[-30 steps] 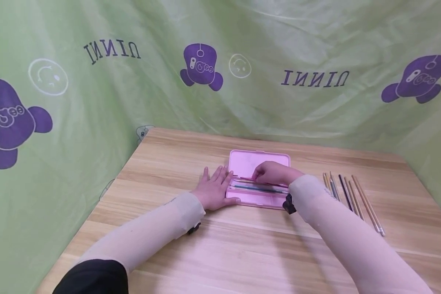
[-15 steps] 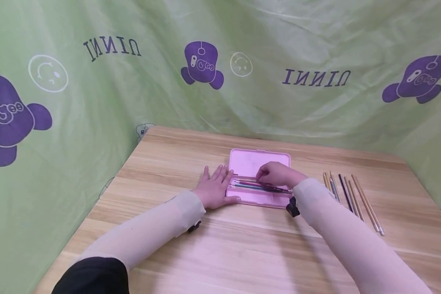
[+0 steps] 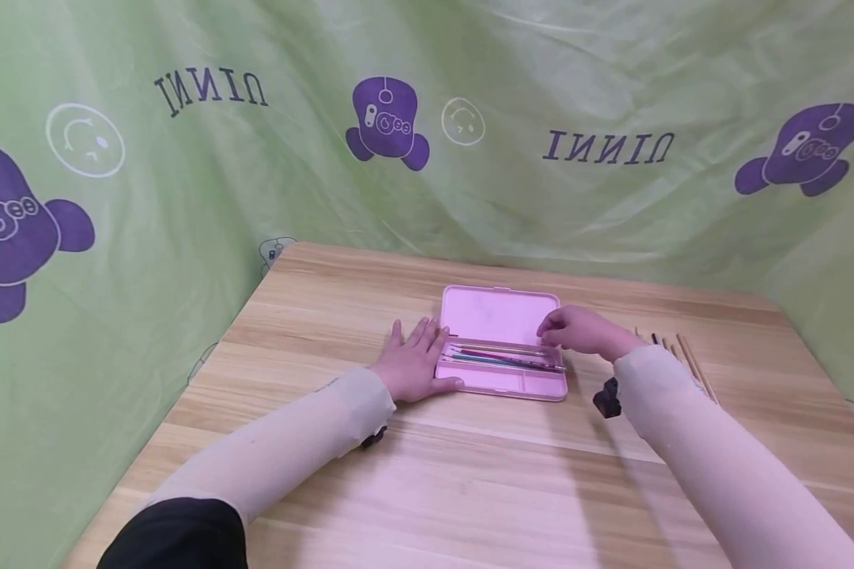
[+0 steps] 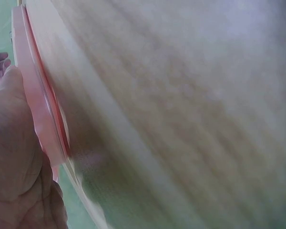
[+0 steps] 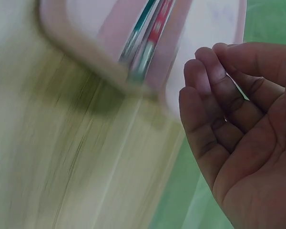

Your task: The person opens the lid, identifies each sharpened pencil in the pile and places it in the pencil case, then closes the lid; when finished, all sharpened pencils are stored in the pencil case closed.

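A pink pencil case (image 3: 501, 308) lies unfolded on the table, its lid leaning back at the far side. Several pencils (image 3: 494, 359), among them teal and dark red ones, lie together along its middle. My left hand (image 3: 411, 370) rests with spread, straight fingers against the case's left edge, which also shows in the left wrist view beside the palm. Over the right end of the case is my right hand (image 3: 583, 330). Its fingers (image 5: 200, 109) are loosely bent with nothing between them in the right wrist view, apart from the pencils.
More pencils (image 3: 693, 367) lie in a loose row on the table to the right, partly hidden behind the right forearm. A green printed curtain (image 3: 498, 205) hangs behind the wooden table (image 3: 470, 490). Black wrist cameras sit under both sleeves.
My right hand has let go of a dark red pencil, now lying in the case with the others, and has moved right to the case's edge. The left hand has stayed put.
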Motion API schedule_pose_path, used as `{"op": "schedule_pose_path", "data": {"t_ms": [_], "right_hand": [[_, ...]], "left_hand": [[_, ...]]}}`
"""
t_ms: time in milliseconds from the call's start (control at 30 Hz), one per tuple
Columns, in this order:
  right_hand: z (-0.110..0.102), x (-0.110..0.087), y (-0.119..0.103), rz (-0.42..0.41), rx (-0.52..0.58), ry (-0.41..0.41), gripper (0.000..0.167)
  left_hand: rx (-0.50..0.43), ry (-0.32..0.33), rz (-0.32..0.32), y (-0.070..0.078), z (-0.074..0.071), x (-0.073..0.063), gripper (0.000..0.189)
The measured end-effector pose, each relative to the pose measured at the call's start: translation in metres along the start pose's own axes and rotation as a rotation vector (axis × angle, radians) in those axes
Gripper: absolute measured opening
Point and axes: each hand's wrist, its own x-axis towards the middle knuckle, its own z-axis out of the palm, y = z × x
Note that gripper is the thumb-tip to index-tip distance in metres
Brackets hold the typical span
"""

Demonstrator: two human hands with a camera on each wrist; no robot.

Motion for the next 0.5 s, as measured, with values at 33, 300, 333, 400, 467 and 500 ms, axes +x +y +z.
{"op": "schedule_pose_path", "data": {"t_ms": [33, 300, 333, 400, 467, 500], "right_hand": [[-0.002, -0.004, 0.004, 0.015, 0.021, 0.006, 0.022], [-0.026, -0.032, 0.040, 0.072, 0.222, 0.104, 0.032], [-0.029, -0.036, 0.043, 0.075, 0.238, 0.120, 0.033], [-0.034, -0.043, 0.049, 0.080, 0.282, 0.158, 0.034], [-0.038, -0.050, 0.055, 0.082, 0.329, 0.187, 0.035], [-0.040, -0.053, 0.057, 0.087, 0.357, 0.198, 0.036]], "left_hand": [[0.001, 0.001, 0.000, 0.000, 0.000, 0.001, 0.106], [0.003, 0.007, 0.005, 0.001, -0.002, 0.001, 0.105], [0.002, 0.005, 0.004, 0.001, -0.002, 0.001, 0.105], [-0.007, 0.003, 0.001, 0.002, -0.002, 0.001, 0.105], [-0.015, -0.003, -0.004, 0.003, -0.003, 0.000, 0.105], [-0.014, -0.006, -0.006, 0.003, -0.002, 0.001, 0.105]]}}
